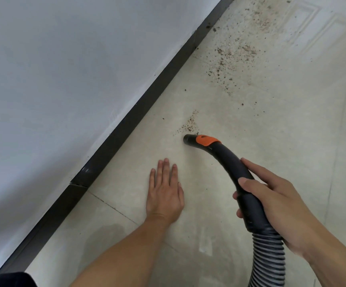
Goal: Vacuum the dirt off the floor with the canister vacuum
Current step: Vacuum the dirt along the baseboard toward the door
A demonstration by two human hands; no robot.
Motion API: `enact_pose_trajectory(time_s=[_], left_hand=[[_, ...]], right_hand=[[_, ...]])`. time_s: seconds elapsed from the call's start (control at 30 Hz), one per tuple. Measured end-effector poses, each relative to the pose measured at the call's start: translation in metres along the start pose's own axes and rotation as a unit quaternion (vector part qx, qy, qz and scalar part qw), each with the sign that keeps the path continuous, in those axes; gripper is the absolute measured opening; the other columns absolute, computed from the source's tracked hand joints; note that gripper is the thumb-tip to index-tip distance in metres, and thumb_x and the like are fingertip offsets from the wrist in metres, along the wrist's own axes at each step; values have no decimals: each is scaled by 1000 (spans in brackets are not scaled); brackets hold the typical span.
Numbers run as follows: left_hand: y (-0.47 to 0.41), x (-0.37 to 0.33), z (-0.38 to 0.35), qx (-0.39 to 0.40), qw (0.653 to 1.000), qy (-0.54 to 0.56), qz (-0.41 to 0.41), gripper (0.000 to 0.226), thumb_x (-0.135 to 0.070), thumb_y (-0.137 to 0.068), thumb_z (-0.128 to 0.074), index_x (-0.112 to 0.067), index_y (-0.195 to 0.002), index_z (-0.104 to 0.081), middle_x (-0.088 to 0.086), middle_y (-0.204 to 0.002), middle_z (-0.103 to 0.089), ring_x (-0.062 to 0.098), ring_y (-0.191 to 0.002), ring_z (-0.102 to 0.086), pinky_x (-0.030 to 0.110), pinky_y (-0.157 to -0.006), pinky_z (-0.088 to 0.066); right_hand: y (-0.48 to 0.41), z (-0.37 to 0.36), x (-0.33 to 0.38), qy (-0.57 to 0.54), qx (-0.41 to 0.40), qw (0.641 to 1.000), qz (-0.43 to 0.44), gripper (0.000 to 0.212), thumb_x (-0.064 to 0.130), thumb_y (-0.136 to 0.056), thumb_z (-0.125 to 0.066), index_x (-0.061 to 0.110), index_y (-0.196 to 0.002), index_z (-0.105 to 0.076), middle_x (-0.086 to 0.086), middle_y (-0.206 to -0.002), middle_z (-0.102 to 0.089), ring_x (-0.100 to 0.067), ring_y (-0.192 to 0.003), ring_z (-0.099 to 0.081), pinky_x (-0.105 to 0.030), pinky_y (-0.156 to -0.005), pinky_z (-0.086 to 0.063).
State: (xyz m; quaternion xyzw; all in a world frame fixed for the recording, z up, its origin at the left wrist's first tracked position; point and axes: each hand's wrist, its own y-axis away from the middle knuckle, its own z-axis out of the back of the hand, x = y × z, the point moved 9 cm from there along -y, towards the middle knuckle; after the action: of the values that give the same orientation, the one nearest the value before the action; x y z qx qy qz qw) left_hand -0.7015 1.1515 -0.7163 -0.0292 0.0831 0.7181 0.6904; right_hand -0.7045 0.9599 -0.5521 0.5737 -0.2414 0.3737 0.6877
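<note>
My right hand (271, 201) grips the curved black handle (230, 160) of the vacuum hose, just above the ribbed grey hose (268, 259). The handle has an orange slider (206, 140), and its open nozzle end (187, 139) sits low over the pale floor. A small patch of brown dirt (189, 123) lies just beyond the nozzle. Larger scatters of dirt (234, 56) spread farther away toward the top right. My left hand (164, 191) rests flat on the floor, fingers together, left of the handle and holding nothing. The canister is out of view.
A white wall (64, 79) with a dark baseboard (126, 125) runs diagonally along the left. Crumbs lie against the baseboard near the top (208, 26). The pale tile floor (281, 121) extends to the right, with embossed lines at the top right.
</note>
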Motion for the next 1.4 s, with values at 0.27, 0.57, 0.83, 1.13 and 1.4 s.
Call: enact_pose_trajectory(time_s=[0.27,0.57,0.83,1.13,1.4], left_hand=[[1,0,0,4,1000,9,3,58,-33,-95,-29,-7,-146,-36,17,-156,-26,29,-146,-21,45,-115,-14],[1,0,-3,19,1000,22,1,60,-37,-97,-17,-12,-152,-13,12,-161,-2,25,-148,5,41,-118,5],[2,-1,1,6,1000,3,1,58,-35,-95,-28,-8,-146,-35,17,-156,-26,30,-146,-20,44,-114,-12],[2,0,0,3,1000,-8,5,59,-36,-93,-40,-8,-145,-40,17,-155,-29,29,-145,-19,45,-113,-14],[2,2,-3,10,1000,-1,12,60,-41,-97,-27,-12,-149,-30,14,-158,-21,29,-147,-13,45,-119,-12]], right_hand=[[-7,15,2,-33,-47,998,10,47,18,-97,-59,36,-140,-53,-14,-76,-73,-30,-57,-65,-35,-49,-52],[-47,-4,25,-61,-47,997,26,48,17,-97,-60,32,-143,-52,-15,-79,-70,-27,-54,-63,-33,-48,-53],[-46,4,32,-2,-24,1000,15,47,21,-97,-61,37,-140,-53,-18,-90,-74,-29,-57,-68,-34,-50,-55],[-21,-13,15,14,35,999,2,45,18,-96,-60,41,-135,-56,-15,-81,-74,-30,-59,-68,-33,-50,-53],[-42,-42,37,19,59,997,34,47,18,-97,-60,37,-139,-54,-17,-81,-73,-28,-57,-67,-32,-47,-53]])
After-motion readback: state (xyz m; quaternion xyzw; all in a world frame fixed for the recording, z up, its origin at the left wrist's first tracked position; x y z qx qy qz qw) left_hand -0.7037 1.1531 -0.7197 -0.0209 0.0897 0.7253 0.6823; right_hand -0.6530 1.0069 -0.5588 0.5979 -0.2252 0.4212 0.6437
